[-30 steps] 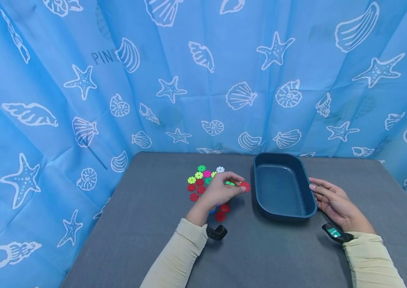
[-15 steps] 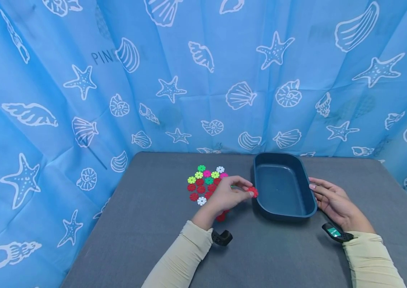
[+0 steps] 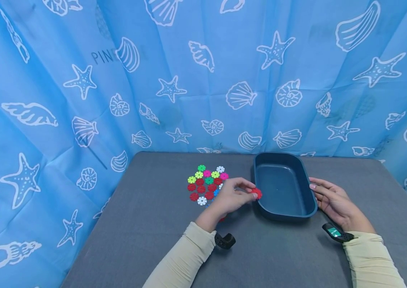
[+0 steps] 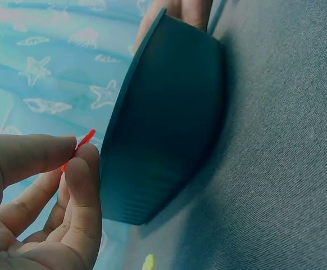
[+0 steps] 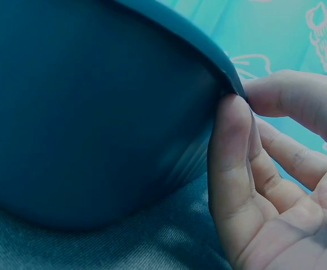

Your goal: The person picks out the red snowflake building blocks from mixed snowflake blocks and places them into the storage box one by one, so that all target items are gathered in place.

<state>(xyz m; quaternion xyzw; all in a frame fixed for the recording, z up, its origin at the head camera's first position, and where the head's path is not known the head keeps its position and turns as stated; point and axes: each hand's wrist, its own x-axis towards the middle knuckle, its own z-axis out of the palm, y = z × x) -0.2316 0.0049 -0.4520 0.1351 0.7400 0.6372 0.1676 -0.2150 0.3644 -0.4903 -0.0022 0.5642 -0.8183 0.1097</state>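
Note:
My left hand (image 3: 231,199) pinches a red notched disc (image 3: 257,193) between thumb and fingertips, held up at the left rim of a dark blue plastic basin (image 3: 285,217). The left wrist view shows the red disc (image 4: 89,136) edge-on, beside the outer wall of the basin (image 4: 163,112). At the basin's right side, my right hand (image 3: 336,205) pinches the rim; thumb and finger meet across it in the right wrist view, where the basin (image 5: 96,112) fills the left half. Left of the basin lie several notched discs, among them a white disc (image 3: 201,201); my left hand hides some.
A grey cloth-covered table (image 3: 135,224) bears everything. Behind its far edge hangs a blue curtain (image 3: 196,100) with white shell and starfish prints. Black bands sit at both wrists.
My left hand has moved right and slightly toward me, carrying the red disc to the basin's left rim. More discs show behind it. My right hand and the basin have stayed put.

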